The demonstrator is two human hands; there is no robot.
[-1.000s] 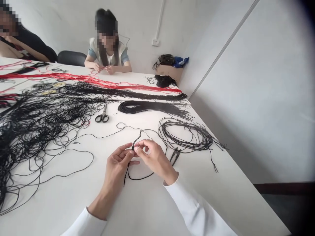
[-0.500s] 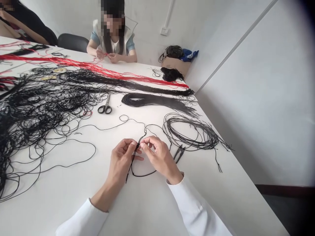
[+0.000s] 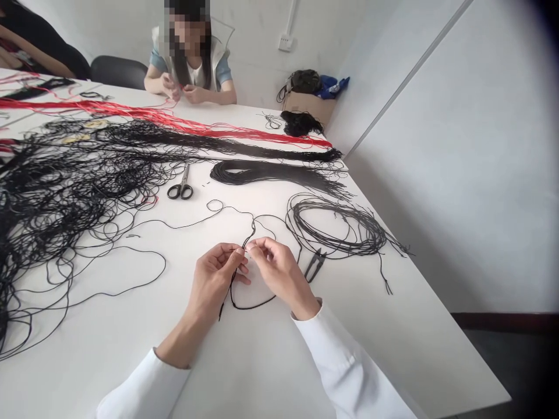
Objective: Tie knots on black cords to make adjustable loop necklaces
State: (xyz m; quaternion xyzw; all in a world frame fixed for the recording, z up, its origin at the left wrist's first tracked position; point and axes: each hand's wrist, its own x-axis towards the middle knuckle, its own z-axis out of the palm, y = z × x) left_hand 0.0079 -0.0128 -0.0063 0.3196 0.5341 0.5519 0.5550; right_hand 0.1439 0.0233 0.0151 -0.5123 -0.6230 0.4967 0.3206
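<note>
My left hand (image 3: 215, 278) and my right hand (image 3: 282, 272) meet over the white table, thumbs and forefingers pinched close together on a thin black cord (image 3: 253, 307). Below the fingers the cord hangs in a loop onto the table, and a short end sticks out under the left palm. Above them, more cord runs up and off to the left toward the tangle. The exact spot where the fingertips press is mostly hidden by the thumbs. Just right of my right hand lies a small pair of black thread snips (image 3: 315, 265).
Black-handled scissors (image 3: 180, 190) lie ahead. A coil of black cord (image 3: 336, 230) rests at right, a folded black bundle (image 3: 262, 173) behind it. Tangled black cord (image 3: 78, 192) covers the left; red cord (image 3: 174, 119) stretches across the back. A person (image 3: 187, 70) sits opposite, handling red cord.
The whole view has shifted slightly, so things sit a little further left and up. My fingertips have drawn closer together over the cord; both hands keep their pinch.
</note>
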